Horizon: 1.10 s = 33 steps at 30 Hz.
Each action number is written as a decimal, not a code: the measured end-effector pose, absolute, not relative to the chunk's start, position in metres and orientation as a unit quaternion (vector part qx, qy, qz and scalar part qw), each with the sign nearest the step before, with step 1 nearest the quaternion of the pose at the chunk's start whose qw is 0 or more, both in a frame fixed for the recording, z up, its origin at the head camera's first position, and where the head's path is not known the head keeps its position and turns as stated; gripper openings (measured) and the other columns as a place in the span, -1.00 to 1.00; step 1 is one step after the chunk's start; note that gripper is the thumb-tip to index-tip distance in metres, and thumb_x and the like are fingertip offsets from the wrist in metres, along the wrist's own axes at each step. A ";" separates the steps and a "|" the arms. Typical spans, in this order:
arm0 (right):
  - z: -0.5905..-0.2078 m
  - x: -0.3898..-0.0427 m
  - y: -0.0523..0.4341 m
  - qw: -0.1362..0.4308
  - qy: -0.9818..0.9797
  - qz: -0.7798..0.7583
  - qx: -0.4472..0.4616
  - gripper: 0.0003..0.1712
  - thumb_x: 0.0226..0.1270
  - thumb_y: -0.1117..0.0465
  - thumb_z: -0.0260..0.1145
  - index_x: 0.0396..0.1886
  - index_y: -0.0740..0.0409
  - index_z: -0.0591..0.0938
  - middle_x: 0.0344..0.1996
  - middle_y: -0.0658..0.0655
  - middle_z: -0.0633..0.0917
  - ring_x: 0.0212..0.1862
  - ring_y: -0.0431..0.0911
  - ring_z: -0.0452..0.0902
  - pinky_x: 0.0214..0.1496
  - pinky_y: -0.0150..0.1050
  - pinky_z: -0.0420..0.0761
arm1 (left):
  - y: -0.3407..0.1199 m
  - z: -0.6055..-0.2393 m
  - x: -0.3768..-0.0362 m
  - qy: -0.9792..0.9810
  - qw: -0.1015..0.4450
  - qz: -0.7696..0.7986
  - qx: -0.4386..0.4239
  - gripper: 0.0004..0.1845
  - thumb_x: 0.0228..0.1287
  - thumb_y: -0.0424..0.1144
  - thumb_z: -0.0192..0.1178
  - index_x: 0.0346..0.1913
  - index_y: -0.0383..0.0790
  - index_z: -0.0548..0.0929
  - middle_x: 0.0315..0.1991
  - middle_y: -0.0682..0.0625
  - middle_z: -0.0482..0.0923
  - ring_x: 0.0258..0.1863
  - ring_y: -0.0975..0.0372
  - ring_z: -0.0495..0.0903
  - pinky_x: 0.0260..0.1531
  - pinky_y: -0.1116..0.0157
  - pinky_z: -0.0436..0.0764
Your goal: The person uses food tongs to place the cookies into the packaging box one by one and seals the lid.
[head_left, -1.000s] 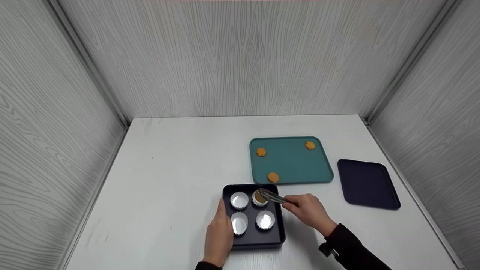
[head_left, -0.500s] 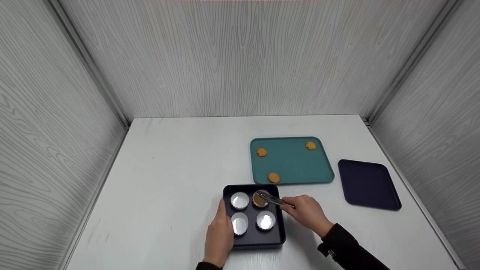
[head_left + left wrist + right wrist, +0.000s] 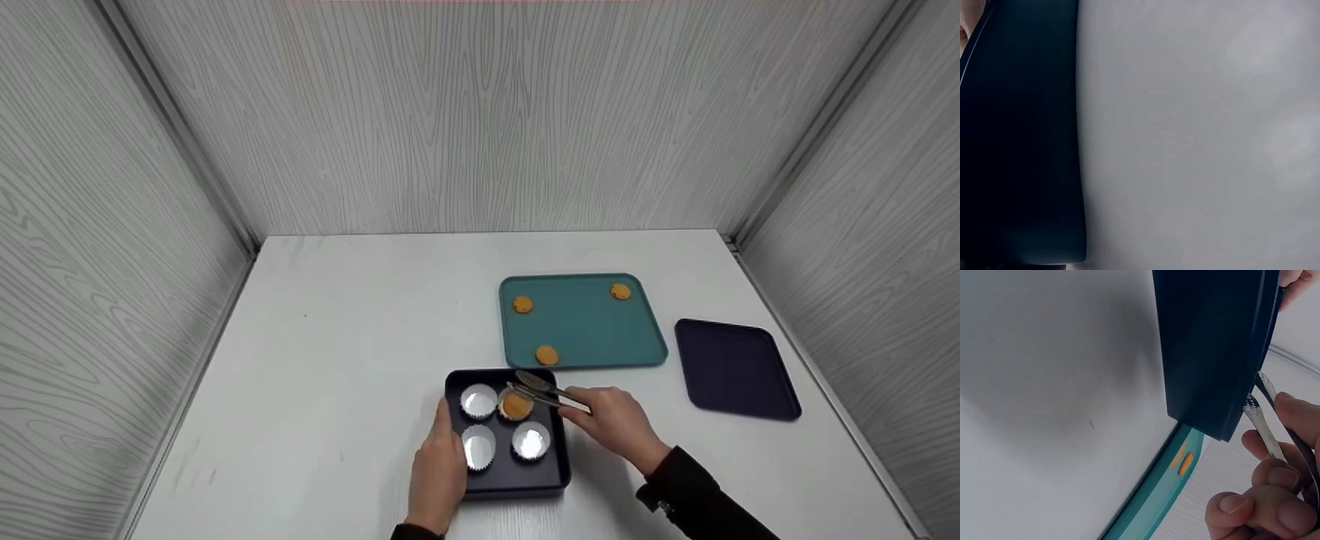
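A deep dark navy pan point(image 3: 504, 471) holds several white paper baking cups, among them a baking cup point(image 3: 478, 401) at its far left. Inside the far-right cup lies an orange-brown cookie point(image 3: 516, 406). My left hand point(image 3: 439, 469) holds the pan's left side, its forefinger stretched along the edge; its thumb is hard to make out. My right hand point(image 3: 616, 426) grips metal tongs point(image 3: 551, 400), whose arms stand apart over the cookie. In the right wrist view, fingers point(image 3: 1283, 478) curl round the tongs beside the pan's wall point(image 3: 1207, 349). The left wrist view shows mostly the pan's wall point(image 3: 1019, 140).
Behind the pan, a teal tray point(image 3: 585, 322) bears three cookies, one of them a cookie point(image 3: 547, 355) at its near edge. A flat dark navy tray point(image 3: 739, 369) lies at the right. Grey wood-grain panels point(image 3: 480, 112) enclose the white table point(image 3: 337, 360).
The tongs' arms have spread apart from the cookie, which now sits uncovered in its cup. That cup has shifted slightly left. My left hand and the pan have stayed put.
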State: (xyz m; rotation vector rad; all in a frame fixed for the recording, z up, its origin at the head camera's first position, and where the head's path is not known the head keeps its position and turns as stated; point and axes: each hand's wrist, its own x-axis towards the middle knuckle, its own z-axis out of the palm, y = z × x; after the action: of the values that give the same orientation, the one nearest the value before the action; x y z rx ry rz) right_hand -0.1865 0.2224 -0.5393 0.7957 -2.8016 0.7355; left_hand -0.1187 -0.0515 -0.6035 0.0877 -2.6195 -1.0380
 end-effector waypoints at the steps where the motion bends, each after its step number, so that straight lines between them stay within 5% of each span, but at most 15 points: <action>1: -0.538 -0.187 0.223 0.073 -0.930 0.247 0.264 -0.70 0.41 0.04 0.40 -0.03 0.11 0.79 -0.37 0.03 0.80 -0.47 -0.22 0.59 -0.40 -0.22 0.54 | -0.052 -0.603 -0.119 -0.917 0.161 -0.364 0.031 -0.43 0.50 -0.43 0.04 0.50 -0.46 0.28 0.07 -0.30 0.67 -0.71 0.33 0.33 -0.62 0.28 0.48; 8: -0.530 -0.191 0.232 0.099 -0.927 0.276 0.235 -0.64 0.35 0.05 0.45 0.05 0.13 0.78 -0.49 -0.04 0.74 -0.59 -0.39 0.29 -0.49 -0.34 0.38 | -0.052 -0.603 -0.120 -0.916 0.155 -0.368 0.036 -0.44 0.52 -0.42 0.02 0.51 -0.46 0.27 0.03 -0.32 0.67 -0.72 0.32 0.32 -0.64 0.27 0.47; 17: -0.525 -0.201 0.246 0.101 -0.936 0.302 0.151 -0.57 0.38 0.04 0.43 0.12 0.20 0.74 -0.12 0.20 0.81 -0.39 -0.12 0.67 -0.26 -0.07 0.65 | -0.052 -0.603 -0.120 -0.915 0.152 -0.372 0.034 -0.44 0.52 -0.43 0.01 0.52 -0.44 0.25 0.09 -0.30 0.65 -0.73 0.34 0.32 -0.63 0.30 0.47; 33: -0.534 -0.215 0.252 0.060 -0.937 0.322 0.117 -0.51 0.46 0.03 0.35 0.20 0.26 0.68 -0.01 0.30 0.77 -0.17 0.09 0.74 -0.10 0.07 0.67 | -0.051 -0.603 -0.119 -0.916 0.144 -0.371 0.040 -0.44 0.54 -0.39 -0.02 0.54 -0.40 0.24 0.20 -0.26 0.61 -0.69 0.33 0.36 -0.57 0.27 0.51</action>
State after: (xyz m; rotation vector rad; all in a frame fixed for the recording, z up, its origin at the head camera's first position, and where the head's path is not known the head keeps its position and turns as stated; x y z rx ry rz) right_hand -0.2153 0.2521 -0.5343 0.3543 -2.8374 0.9756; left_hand -0.1192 -0.0515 -0.6030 0.1144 -2.6414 -1.0702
